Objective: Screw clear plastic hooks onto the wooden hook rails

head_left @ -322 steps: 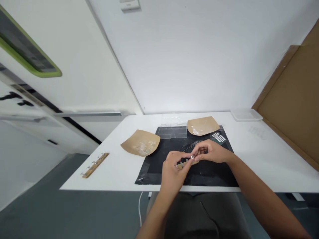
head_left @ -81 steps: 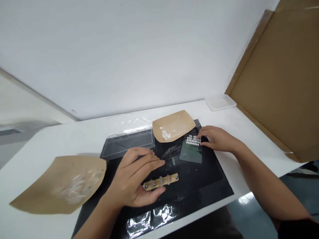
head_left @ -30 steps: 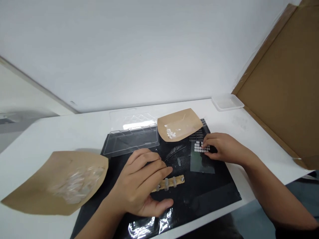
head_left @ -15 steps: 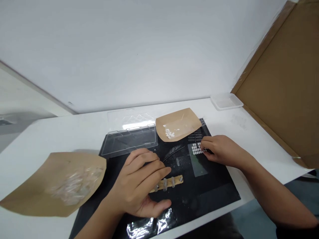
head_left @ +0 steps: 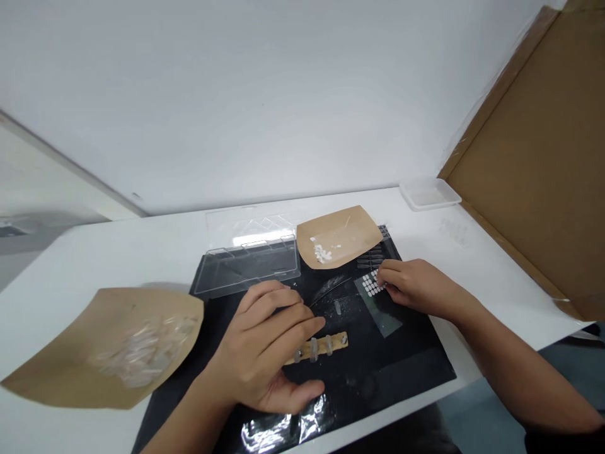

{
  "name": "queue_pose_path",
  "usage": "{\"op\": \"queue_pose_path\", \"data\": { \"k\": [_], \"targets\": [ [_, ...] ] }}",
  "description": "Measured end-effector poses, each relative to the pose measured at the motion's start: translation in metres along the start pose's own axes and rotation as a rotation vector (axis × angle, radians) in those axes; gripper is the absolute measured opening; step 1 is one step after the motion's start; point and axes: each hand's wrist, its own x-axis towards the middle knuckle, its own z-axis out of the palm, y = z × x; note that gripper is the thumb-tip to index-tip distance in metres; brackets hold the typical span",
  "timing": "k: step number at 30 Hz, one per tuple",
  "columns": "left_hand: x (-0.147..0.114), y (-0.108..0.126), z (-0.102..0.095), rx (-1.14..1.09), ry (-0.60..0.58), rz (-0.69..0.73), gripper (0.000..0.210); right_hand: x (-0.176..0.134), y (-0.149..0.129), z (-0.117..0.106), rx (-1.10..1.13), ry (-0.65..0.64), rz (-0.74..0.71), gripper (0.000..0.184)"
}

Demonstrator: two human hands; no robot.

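Observation:
My left hand [head_left: 265, 353] is open, fingers and thumb apart, over the left part of a narrow yellowish strip [head_left: 338, 342]. Small translucent pieces [head_left: 314, 349] that look like nail tips sit across that strip. Farther right, my right hand [head_left: 409, 284] is closed in a pinch at the upper right of a clear sheet of white oval stickers [head_left: 371, 285]. Its fingertips cover some of the stickers, and whether one is lifted cannot be made out. Under both hands is a shiny black mat [head_left: 401, 372]. One loose translucent piece [head_left: 337, 308] lies between the hands.
A brown paper tray [head_left: 352, 236] with white bits stands behind. Another brown paper tray [head_left: 61, 378] at left holds clear plastic pieces. A clear plastic case [head_left: 248, 268] lies at the mat's back left, a translucent tub [head_left: 432, 194] at back right. Cardboard [head_left: 534, 170] rises along the right.
The sticker sheet has turned, its lower end swinging to the right and its upper end slightly left. My right hand has shifted slightly at its corner. My left hand has stayed in place.

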Motion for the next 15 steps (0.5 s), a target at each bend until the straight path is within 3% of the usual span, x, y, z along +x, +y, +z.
{"op": "queue_pose_path", "data": {
  "k": [15],
  "targets": [
    [0.0012, -0.0004, -0.0001, 0.015, 0.002, 0.016, 0.040, 0.0009, 0.0081, -0.0062, 0.209, 0.065, 0.011, 0.027]
  ]
}}
